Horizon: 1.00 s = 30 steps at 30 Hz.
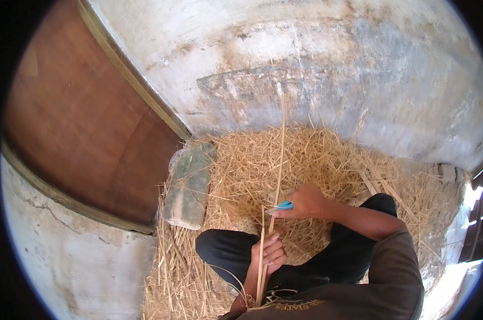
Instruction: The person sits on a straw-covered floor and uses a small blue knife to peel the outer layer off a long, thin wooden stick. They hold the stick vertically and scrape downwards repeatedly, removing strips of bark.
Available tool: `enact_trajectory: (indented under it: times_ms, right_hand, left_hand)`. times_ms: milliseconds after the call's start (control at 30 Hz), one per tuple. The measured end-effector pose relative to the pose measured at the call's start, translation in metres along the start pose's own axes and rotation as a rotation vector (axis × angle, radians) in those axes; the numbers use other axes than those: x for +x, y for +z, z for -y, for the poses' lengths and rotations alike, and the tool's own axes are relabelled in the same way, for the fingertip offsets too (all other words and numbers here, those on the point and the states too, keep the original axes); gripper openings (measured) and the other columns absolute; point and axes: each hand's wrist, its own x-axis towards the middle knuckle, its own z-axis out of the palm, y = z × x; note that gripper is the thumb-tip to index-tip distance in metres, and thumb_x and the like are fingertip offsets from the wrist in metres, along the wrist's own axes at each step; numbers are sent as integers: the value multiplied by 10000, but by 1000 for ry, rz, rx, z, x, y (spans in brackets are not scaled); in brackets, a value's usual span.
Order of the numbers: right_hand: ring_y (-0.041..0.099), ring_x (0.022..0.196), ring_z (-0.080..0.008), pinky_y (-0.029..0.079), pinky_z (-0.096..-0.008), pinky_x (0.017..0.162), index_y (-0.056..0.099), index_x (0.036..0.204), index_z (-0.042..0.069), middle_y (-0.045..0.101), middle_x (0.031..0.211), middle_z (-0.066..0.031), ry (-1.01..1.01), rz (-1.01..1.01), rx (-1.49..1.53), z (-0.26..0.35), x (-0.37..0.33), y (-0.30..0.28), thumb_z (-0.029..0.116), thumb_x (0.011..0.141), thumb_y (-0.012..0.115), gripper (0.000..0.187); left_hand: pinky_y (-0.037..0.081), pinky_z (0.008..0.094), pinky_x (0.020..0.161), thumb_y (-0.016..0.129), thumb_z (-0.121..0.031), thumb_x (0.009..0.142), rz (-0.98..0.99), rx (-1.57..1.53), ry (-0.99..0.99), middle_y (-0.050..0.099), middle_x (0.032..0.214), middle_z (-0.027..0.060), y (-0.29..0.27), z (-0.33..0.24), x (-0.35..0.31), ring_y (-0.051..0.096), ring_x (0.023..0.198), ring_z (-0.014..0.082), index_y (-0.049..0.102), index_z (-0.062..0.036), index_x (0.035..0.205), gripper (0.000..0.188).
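My left hand [272,253] is closed around a few long, thin, pale strips [263,256], perhaps cane or split bamboo, in front of my lap. My right hand [304,201] is a little farther off and to the right, its fingers wrapped round a small knife with a blue handle [285,205]. The blade [271,211] lies against a strip just above my left fist. One long strip [282,154] runs from there up toward the wall. A thin strip curls loosely beside my left forearm.
Loose straw [305,154] covers the floor around my crossed legs [231,250]. A grey-green stone-like block [189,184] lies to the left, near a brown door panel [92,117]. Beyond the straw rises a stained whitewashed wall [359,69].
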Motion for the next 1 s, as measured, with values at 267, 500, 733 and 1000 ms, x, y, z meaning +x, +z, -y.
enact_trajectory:
  times_ms: [267, 500, 733, 1000]
  right_hand:
    - [464, 350, -239, 323, -373, 349, 574, 496, 102, 438, 393, -71, 194, 34, 4, -30, 25, -18, 888, 697, 393, 831]
    - [467, 394, -185, 332, -327, 383, 638, 597, 127, 491, 458, -34, 90, 34, -108, -11, 14, -33, 887, 706, 382, 810]
    - [536, 460, -200, 406, -350, 444, 650, 654, 114, 538, 503, -42, 290, -115, -246, -111, 54, -64, 816, 773, 413, 751]
    - [616, 574, -256, 492, -433, 565, 594, 626, 9, 604, 588, -133, 925, -444, -92, -257, 42, -120, 789, 834, 307, 857]
  left_hand:
    - [262, 201, 327, 380, -50, 960, -36, 73, -38, 316, 463, -87, 11, 11, -21, 341, 311, 23, 370, -150, 867, 136]
    - [282, 212, 372, 436, -64, 966, -47, 105, -98, 319, 468, -72, 21, 16, -47, 332, 321, 51, 365, -164, 859, 163]
    - [254, 217, 368, 419, -62, 985, -97, 175, -237, 304, 470, -67, 30, 34, -73, 286, 321, 55, 378, -183, 856, 181]
    - [231, 230, 382, 570, -80, 901, -129, 198, -260, 338, 541, -48, 21, 56, -107, 318, 386, 60, 387, -100, 938, 188]
